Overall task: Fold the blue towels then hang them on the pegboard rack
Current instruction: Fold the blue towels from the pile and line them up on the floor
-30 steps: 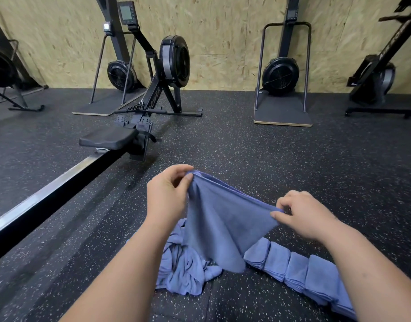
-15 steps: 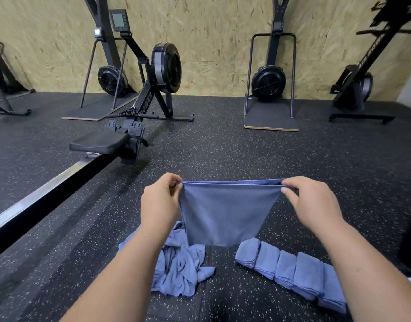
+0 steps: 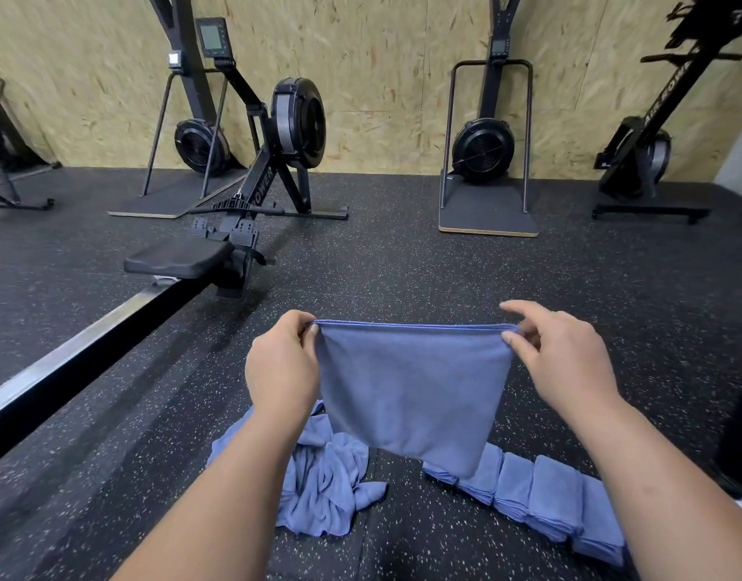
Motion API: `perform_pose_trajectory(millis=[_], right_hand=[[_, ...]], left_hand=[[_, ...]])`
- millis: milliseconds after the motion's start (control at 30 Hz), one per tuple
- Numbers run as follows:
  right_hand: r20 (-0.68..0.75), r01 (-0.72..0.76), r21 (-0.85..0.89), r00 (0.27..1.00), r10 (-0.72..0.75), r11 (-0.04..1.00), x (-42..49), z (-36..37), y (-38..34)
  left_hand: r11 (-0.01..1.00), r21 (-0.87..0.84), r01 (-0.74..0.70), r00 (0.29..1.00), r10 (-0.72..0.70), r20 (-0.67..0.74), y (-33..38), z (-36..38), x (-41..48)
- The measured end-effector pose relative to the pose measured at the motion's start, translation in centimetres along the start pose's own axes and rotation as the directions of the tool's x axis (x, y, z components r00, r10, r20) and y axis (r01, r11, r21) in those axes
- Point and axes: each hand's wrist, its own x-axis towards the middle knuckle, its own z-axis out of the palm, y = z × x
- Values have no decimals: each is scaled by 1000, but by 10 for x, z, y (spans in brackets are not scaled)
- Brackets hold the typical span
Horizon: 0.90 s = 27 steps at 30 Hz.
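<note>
Two hands up at chest height: left hand (image 3: 282,366) and right hand (image 3: 564,362) each pinch a top corner of the towel (image 3: 411,392), stretched taut and hanging above the floor (image 3: 403,266). Below, a crumpled heap (image 3: 323,492) lies left, folded towels (image 3: 541,492) in a row right.

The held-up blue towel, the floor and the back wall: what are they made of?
The blue towel looks like soft matte microfibre or similar cloth: it hangs limp, with a fine nap. The floor seems black rubber matting, matte, speckled with pale flecks. The wall looks like bare strand board: pressed wood flakes show.
</note>
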Motion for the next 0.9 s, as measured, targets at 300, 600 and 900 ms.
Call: perform_pose_trajectory(millis=[300,600,900], right_hand=[[128,-198,290,978,168,936,6,0,7],[66,-315,587,937,344,746,6,11,-3],[137,-519,653,797,588,551,10,23,15]], left_hand=[[1000,29,3,1000,-3,-12,-9,7,4],[993,-116,13,1000,-11,16,-6,11,9],[648,-608,459,874,-206,439,-1,22,12]])
